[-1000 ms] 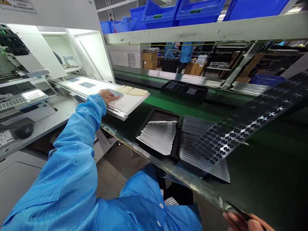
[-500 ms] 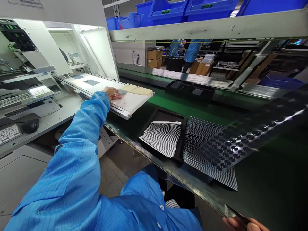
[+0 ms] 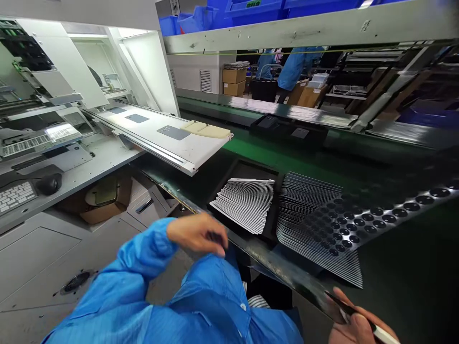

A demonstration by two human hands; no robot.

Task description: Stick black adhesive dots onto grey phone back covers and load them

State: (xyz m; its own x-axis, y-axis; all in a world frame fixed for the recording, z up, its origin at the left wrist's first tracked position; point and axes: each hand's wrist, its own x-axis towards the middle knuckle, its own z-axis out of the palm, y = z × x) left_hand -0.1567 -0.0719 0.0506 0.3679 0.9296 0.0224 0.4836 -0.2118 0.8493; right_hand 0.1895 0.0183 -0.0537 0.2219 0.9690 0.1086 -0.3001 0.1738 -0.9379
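My left hand (image 3: pixel 199 233), in a blue sleeve, hangs in front of the bench edge. Its fingers are curled, with a gap to the thumb and nothing seen in them. At the lower right, my right hand (image 3: pixel 360 320) grips a pair of tweezers (image 3: pixel 342 306), their dark tips pointing up and left. A grey rectangular plate with small holes (image 3: pixel 174 133) lies on the white conveyor belt (image 3: pixel 201 149), beside a cream-coloured pad (image 3: pixel 206 129). Closest to my left hand, a fanned stack of thin pale plates (image 3: pixel 247 203) rests in a black tray (image 3: pixel 247 167).
Another stack of thin dark plates (image 3: pixel 311 215) stands right of the tray. A clear sheet with round black dots (image 3: pixel 358 222) slants over it. Farther back are black trays (image 3: pixel 289 134) on the green bench. A lit machine (image 3: pixel 143 62), keyboard (image 3: pixel 16 197) and mouse (image 3: pixel 49 184) are left.
My left hand has let go of the grey plate, which now lies flat on the belt, and has drawn back toward my body. My right hand with the tweezers has risen further into view.
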